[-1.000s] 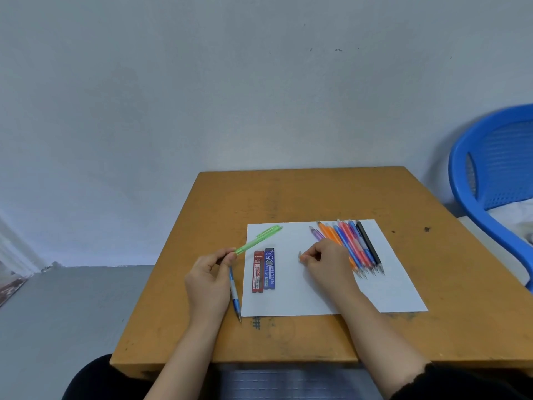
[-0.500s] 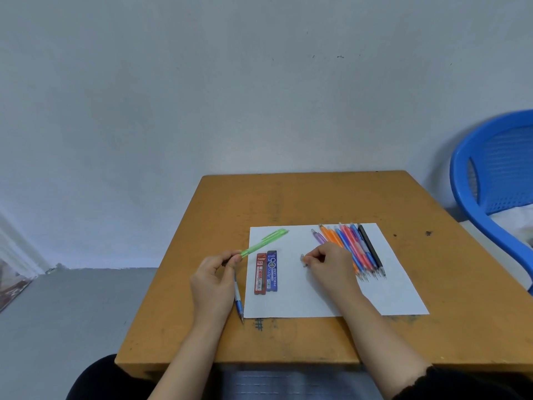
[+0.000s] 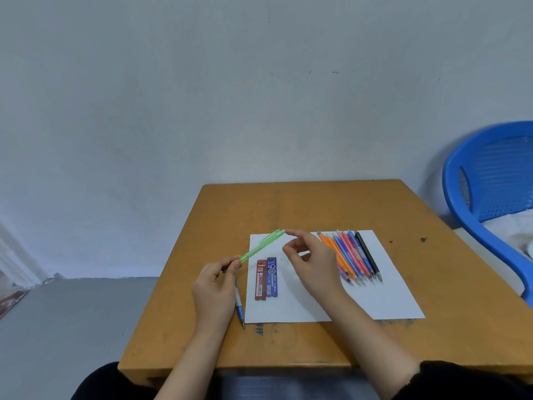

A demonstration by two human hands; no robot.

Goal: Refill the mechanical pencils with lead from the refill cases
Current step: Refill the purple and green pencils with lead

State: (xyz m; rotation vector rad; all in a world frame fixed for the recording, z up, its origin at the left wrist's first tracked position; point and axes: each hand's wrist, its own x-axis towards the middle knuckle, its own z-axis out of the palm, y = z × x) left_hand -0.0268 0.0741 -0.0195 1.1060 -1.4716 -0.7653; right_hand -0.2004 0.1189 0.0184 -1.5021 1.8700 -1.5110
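My left hand [image 3: 215, 287] pinches the lower end of a green mechanical pencil [image 3: 261, 246], which slants up to the right over the white paper [image 3: 383, 301]. My right hand [image 3: 314, 261] hovers above the paper, its index fingertip at the pencil's far end and the thumb apart below it. I see nothing held between those fingers. A red lead case [image 3: 260, 280] and a blue lead case [image 3: 272, 277] lie side by side on the paper. A row of several coloured pencils [image 3: 353, 258] lies to the right. A blue pencil [image 3: 239, 308] lies partly under my left hand.
The paper sits on a small worn wooden table [image 3: 288, 206] against a grey wall. A blue plastic chair [image 3: 490, 180] stands close at the right, with white cloth on its seat. Grey floor lies to the left.
My right hand has lifted off the paper and moved up-left to the far end of the green pencil. The left hand keeps its hold on the pencil.
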